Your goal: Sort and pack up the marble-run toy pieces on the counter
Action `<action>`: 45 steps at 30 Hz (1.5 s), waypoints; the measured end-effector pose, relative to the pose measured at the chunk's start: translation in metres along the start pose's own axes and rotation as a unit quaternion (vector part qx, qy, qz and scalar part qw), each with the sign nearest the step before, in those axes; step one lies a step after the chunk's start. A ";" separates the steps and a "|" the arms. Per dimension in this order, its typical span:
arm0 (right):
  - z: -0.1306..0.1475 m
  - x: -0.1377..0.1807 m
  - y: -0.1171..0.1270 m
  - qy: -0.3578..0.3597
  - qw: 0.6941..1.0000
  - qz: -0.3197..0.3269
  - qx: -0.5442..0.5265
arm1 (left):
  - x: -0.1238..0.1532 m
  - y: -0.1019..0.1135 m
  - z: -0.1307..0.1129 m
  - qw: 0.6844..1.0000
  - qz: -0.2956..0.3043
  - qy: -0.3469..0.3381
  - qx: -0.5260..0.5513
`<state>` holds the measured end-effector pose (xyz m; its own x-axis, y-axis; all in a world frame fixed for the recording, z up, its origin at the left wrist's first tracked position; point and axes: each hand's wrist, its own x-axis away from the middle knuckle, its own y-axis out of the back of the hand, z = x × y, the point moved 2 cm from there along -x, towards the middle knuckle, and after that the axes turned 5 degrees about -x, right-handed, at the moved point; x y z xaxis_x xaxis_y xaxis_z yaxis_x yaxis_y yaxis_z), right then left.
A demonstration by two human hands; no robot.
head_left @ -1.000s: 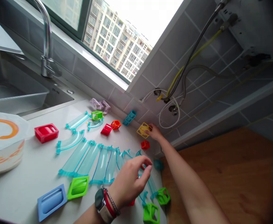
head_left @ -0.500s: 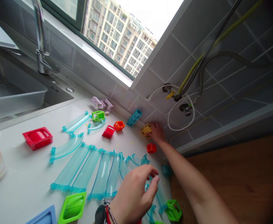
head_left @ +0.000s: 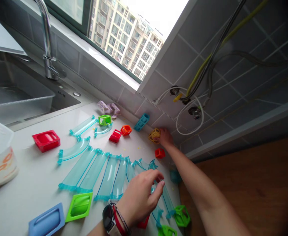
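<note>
My right hand [head_left: 165, 137] reaches out to the back corner of the counter, its fingers on a yellow cube-shaped toy block [head_left: 154, 135] that stands by the tiled wall. Just in front of it sits a small red-orange block [head_left: 159, 153]. My left hand [head_left: 144, 193], with a watch on its wrist, hovers over the translucent teal track pieces [head_left: 109, 177]. Its fingers are loosely curled, thumb and forefinger apart, and nothing shows between them. Beneath that hand a red piece [head_left: 144, 223] is partly hidden.
Green blocks [head_left: 182, 216] lie at the counter's right edge. Red [head_left: 46, 141], green [head_left: 79, 206] and blue trays [head_left: 47, 220] lie left. A blue block [head_left: 141, 122] leans near the wall. A tissue tub [head_left: 1, 157] and a sink [head_left: 67, 104] are further left.
The view has shifted slightly, bringing more of the tissue tub and the blue tray into sight. My right hand stays at the yellow block; my left hand keeps its loose curl over the track pieces.
</note>
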<state>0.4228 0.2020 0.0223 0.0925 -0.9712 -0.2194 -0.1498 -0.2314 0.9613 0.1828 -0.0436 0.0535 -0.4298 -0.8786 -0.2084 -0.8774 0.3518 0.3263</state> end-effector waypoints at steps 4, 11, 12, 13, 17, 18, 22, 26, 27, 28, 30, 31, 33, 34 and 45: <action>-0.004 -0.005 -0.002 -0.010 1.000 0.012 -0.005 | 0.001 0.000 -0.001 1.000 0.004 0.000 0.001; -0.005 -0.009 -0.003 -0.023 0.999 0.032 -0.010 | 0.001 -0.002 -0.003 0.999 0.032 -0.003 -0.011; -0.004 -0.009 -0.002 -0.022 0.999 0.034 -0.010 | 0.001 -0.002 -0.002 0.999 0.034 -0.006 -0.014; -0.003 -0.008 -0.001 -0.020 0.999 0.035 -0.010 | 0.001 -0.003 -0.002 0.999 0.037 -0.008 -0.017; 0.001 -0.007 0.003 -0.004 0.999 0.037 -0.008 | 0.001 -0.002 0.001 0.999 0.039 -0.010 -0.030; 0.002 -0.008 0.004 0.001 0.999 0.038 -0.007 | 0.001 -0.003 0.001 0.999 0.040 -0.009 -0.034; 0.001 -0.011 0.003 0.014 0.999 0.045 -0.002 | 0.002 -0.005 0.001 0.998 0.047 -0.004 -0.042; 0.001 -0.009 0.001 0.004 0.999 0.048 0.001 | 0.002 -0.007 0.001 0.997 0.054 -0.011 -0.044; 0.002 -0.008 0.001 -0.001 0.999 0.048 0.001 | 0.002 -0.007 0.001 0.997 0.056 -0.012 -0.045; 0.003 -0.007 0.002 -0.006 0.999 0.048 0.001 | 0.001 -0.006 0.001 0.997 0.058 -0.012 -0.046; 0.005 -0.006 0.003 -0.016 0.999 0.048 0.002 | 0.001 -0.005 0.002 0.997 0.059 -0.012 -0.048; 0.007 -0.006 0.004 -0.020 0.999 0.049 0.003 | 0.001 -0.005 0.002 0.997 0.060 -0.011 -0.049; 0.009 -0.007 0.005 -0.024 0.998 0.050 0.004 | 0.000 -0.003 0.002 0.997 0.058 -0.010 -0.053; 0.009 -0.008 0.005 -0.024 0.998 0.051 0.005 | 0.000 -0.003 0.002 0.997 0.057 -0.009 -0.054; 0.010 -0.003 0.002 -0.045 0.998 0.051 0.013 | 0.002 -0.010 0.003 0.995 0.065 -0.031 -0.069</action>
<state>0.4123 0.2042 0.0236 -0.0128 -0.9907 -0.1353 -0.1791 -0.1308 0.9751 0.1902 -0.0481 0.0466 -0.5539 -0.8056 -0.2105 -0.7776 0.4102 0.4765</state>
